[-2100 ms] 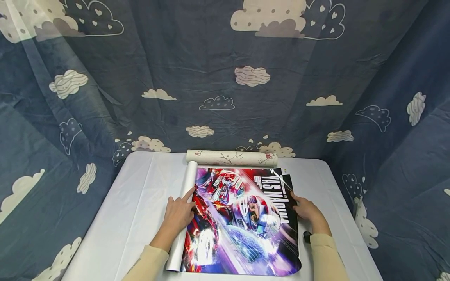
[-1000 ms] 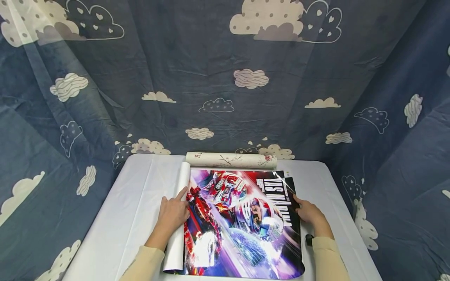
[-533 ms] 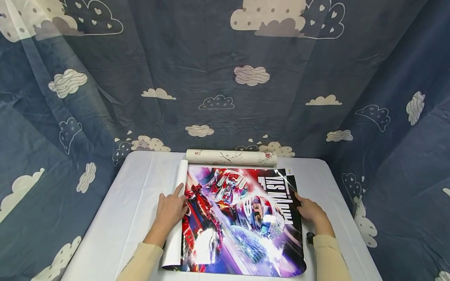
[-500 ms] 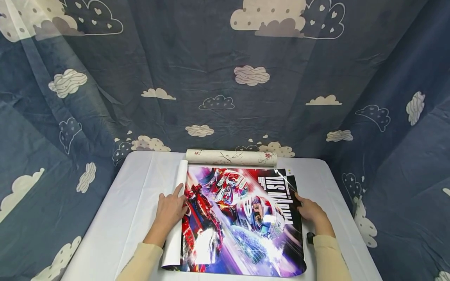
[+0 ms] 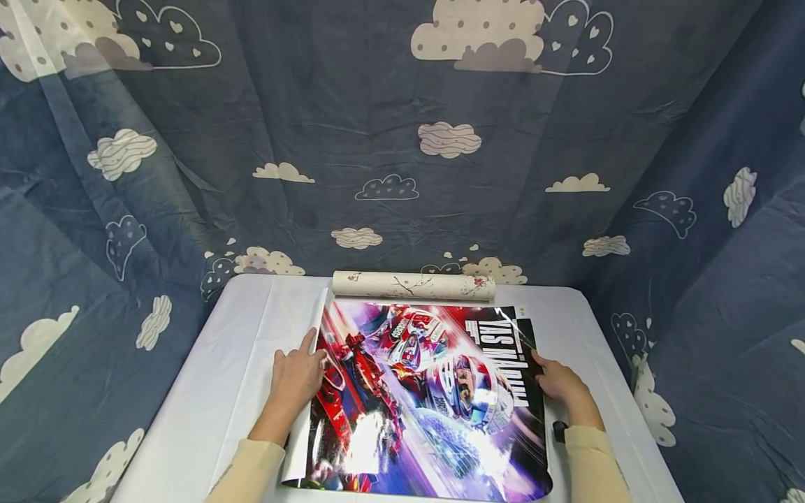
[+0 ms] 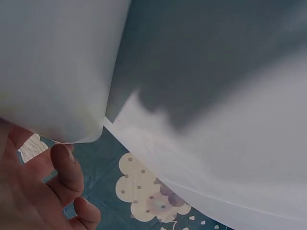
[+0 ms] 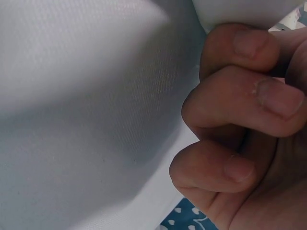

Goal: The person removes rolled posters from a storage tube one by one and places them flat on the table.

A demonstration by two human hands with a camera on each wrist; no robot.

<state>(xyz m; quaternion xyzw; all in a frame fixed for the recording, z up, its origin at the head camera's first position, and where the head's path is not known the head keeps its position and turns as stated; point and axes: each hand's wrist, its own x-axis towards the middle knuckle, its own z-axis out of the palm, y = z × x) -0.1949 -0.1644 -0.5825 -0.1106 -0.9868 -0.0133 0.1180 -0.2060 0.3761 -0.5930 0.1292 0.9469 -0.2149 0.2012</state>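
Note:
A glossy racing poster [image 5: 409, 405], red, purple and black with white lettering, lies printed side up, partly unrolled. Its white back shows as a narrow curl along the left edge. My left hand [image 5: 293, 381] holds that curled edge, index finger pointing away from me. In the left wrist view the bent fingers [image 6: 68, 167] of this hand lie at the white poster edge. At the opposite side my right hand [image 5: 562, 384] pinches the black right edge. The right wrist view shows its curled fingers [image 7: 240, 100] under the white underside; the thumb's contact is hidden there.
Behind the poster lies a rolled cream paper [image 5: 415, 286] with a blossom branch pattern. A white cloth covers the table [image 5: 214, 391]. Dark blue cloud-print curtains [image 5: 390, 140] enclose the back and sides. A small black object [image 5: 559, 431] is by the right sleeve.
My left hand has moved left, opening out the curled edge, so more print shows at the left. My right hand has shifted slightly right with its edge of the poster.

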